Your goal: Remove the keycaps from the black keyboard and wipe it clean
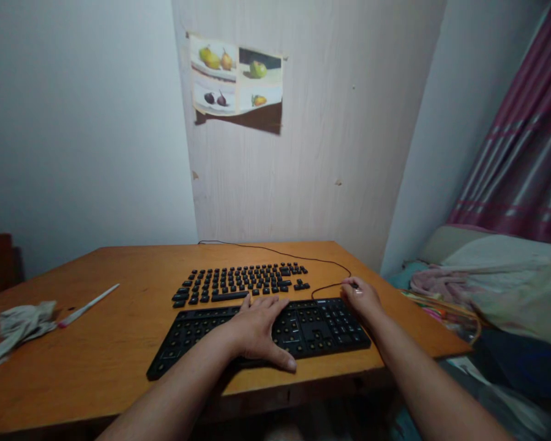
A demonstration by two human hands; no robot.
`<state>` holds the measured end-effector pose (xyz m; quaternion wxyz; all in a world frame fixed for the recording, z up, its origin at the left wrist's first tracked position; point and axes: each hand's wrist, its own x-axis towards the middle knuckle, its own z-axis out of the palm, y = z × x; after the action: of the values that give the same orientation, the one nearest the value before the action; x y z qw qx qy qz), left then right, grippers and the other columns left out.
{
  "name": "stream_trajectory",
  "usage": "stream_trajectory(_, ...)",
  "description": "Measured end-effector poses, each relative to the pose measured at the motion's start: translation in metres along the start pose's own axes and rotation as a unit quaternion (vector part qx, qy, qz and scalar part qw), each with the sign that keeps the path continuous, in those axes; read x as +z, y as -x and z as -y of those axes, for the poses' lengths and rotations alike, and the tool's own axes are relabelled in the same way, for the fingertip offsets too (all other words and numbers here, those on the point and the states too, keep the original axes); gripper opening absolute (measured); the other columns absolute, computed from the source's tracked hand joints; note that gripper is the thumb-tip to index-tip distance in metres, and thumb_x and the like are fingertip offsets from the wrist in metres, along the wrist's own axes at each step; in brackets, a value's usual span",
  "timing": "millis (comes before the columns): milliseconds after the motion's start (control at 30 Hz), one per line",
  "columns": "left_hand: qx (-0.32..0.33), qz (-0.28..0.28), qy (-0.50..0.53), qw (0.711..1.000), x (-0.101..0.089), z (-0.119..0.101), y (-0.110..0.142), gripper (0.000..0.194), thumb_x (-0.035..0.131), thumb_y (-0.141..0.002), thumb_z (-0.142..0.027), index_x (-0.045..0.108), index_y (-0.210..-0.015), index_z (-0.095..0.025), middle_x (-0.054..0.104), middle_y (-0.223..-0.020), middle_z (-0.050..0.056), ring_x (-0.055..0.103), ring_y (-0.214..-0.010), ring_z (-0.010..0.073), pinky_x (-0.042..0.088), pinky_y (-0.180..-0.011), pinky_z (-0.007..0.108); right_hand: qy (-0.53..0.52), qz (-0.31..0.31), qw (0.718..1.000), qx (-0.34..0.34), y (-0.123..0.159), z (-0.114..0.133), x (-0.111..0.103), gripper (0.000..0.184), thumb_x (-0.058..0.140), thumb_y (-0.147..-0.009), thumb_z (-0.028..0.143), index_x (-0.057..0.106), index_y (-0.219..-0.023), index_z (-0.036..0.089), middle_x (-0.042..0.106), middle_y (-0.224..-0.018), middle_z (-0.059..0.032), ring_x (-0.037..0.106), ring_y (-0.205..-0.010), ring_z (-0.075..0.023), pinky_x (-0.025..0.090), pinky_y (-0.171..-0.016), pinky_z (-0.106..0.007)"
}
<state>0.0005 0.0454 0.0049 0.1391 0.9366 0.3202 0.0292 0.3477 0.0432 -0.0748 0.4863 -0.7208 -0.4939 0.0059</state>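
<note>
Partly bare keyboard (305, 334), lower centre of frame. Left hand (257, 327), spread wide, rests across it; right hand (362, 298) curls at its upper-right corner, contents unclear. Cable (327, 285), if tugged, might scatter the loose keycaps (230, 296) above.

You can pass over bare desk (131, 321) between the white stick (94, 302) and keyboard (308, 331); loose keycaps (229, 296) obstruct beyond.
</note>
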Motion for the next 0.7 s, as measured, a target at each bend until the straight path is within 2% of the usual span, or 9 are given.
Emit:
stream_trajectory(200, 0.016, -0.030, -0.012, 0.999, -0.002, -0.005, -0.003, 0.122, 0.066, -0.046, -0.084, 0.032, -0.147, -0.025, 0.039, -0.150, 0.014, 0.035, -0.136, 0.0389, 0.021, -0.115, 0.053, -0.008, -0.013, 1.000, 0.003, 0.000, -0.001, 0.002, 0.027, 0.051, -0.072, 0.040, 0.069, -0.080, 0.022, 0.069, -0.062, -0.0007, 0.063, -0.060, -0.0196, 0.044, -0.053, -0.026)
stream_trajectory(300, 0.012, -0.041, -0.012, 0.999, 0.000, -0.006, -0.003, 0.117, 0.068, -0.047, -0.081, 0.034, -0.145, -0.026, 0.042, -0.147, 0.013, 0.038, -0.133, 0.0389, 0.025, -0.113, 0.053, -0.007, -0.005, 1.000, 0.010, -0.001, -0.004, 0.004, 0.028, 0.051, -0.073, 0.042, 0.069, -0.081, 0.022, 0.069, -0.062, 0.0001, 0.063, -0.059, -0.0189, 0.043, -0.053, -0.026)
stream_trajectory(433, 0.012, -0.033, -0.016, 0.999, 0.000, -0.006, -0.004, 0.117, 0.068, -0.045, -0.081, 0.037, -0.143, -0.024, 0.043, -0.144, 0.013, 0.041, -0.130, 0.0393, 0.029, -0.111, 0.054, 0.006, 0.015, 1.000, 0.020, -0.004, -0.007, 0.005, 0.028, 0.053, -0.073, 0.042, 0.069, -0.083, 0.023, 0.071, -0.068, -0.0007, 0.065, -0.064, -0.0199, 0.044, -0.057, -0.026)
stream_trajectory(567, 0.014, -0.024, -0.024, 0.999, -0.007, -0.008, -0.006, 0.111, 0.068, -0.042, -0.082, 0.046, -0.134, -0.024, 0.052, -0.132, 0.012, 0.050, -0.120, 0.0378, 0.038, -0.105, 0.051, 0.025, 0.027, 0.999, 0.020, -0.007, -0.007, 0.005, 0.027, 0.055, -0.073, 0.042, 0.070, -0.084, 0.023, 0.073, -0.076, -0.0021, 0.066, -0.072, -0.0211, 0.045, -0.062, -0.028)
stream_trajectory(700, 0.019, -0.005, -0.038, 0.999, -0.015, -0.010, -0.008, 0.108, 0.067, -0.038, -0.085, 0.053, -0.125, -0.023, 0.056, -0.124, 0.013, 0.054, -0.112, 0.0370, 0.042, -0.100, 0.049, 0.042, 0.033, 0.998, 0.023, -0.007, -0.007, 0.005, 0.027, 0.054, -0.074, 0.043, 0.070, -0.086, 0.024, 0.072, -0.073, -0.0013, 0.065, -0.068, -0.0203, 0.043, -0.059, -0.027)
